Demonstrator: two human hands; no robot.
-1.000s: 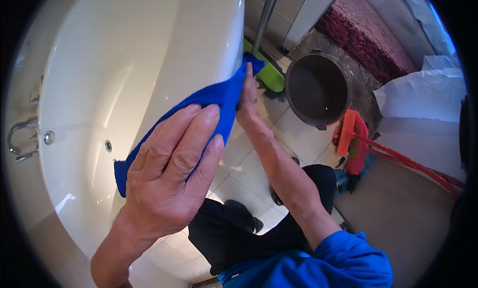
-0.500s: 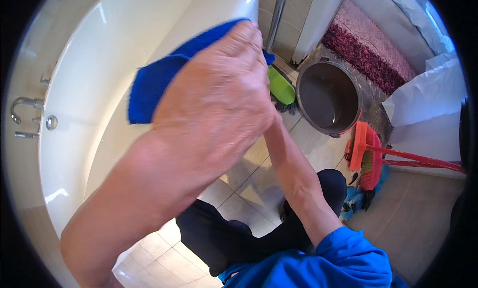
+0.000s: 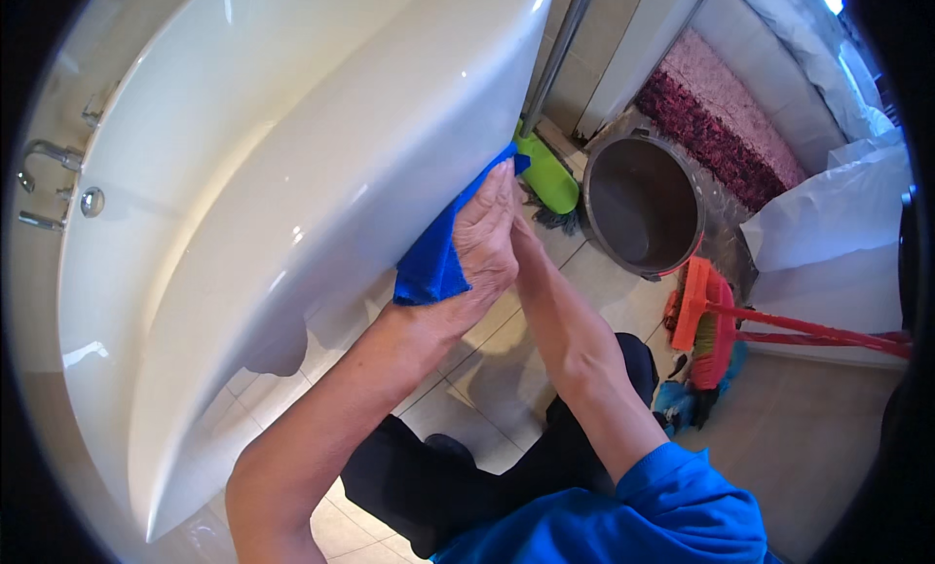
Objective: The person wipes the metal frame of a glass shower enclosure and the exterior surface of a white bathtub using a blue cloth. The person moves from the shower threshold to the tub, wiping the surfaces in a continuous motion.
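Note:
A blue cloth (image 3: 435,262) lies against the outer side of a white bathtub (image 3: 321,174), below its rounded rim. My left hand (image 3: 484,238) is closed on the cloth and presses it to the tub wall; one corner hangs down past the wrist, and another sticks out beyond the fingertips. Right beside it, my right hand (image 3: 519,213) is mostly covered by the left one. Its fingers are hidden, so whether it also grips the cloth does not show.
A dark bucket (image 3: 643,208) with some liquid stands ahead on the right, beside a green mop head (image 3: 548,174). Red-handled brushes (image 3: 709,320) lean at the right. A pink rug (image 3: 726,126) lies beyond the bucket. Chrome taps (image 3: 49,174) are on the far left.
My left hand and the cloth have moved down from the tub's rim to its outer side. The left forearm has swung right and now blocks less of the tub.

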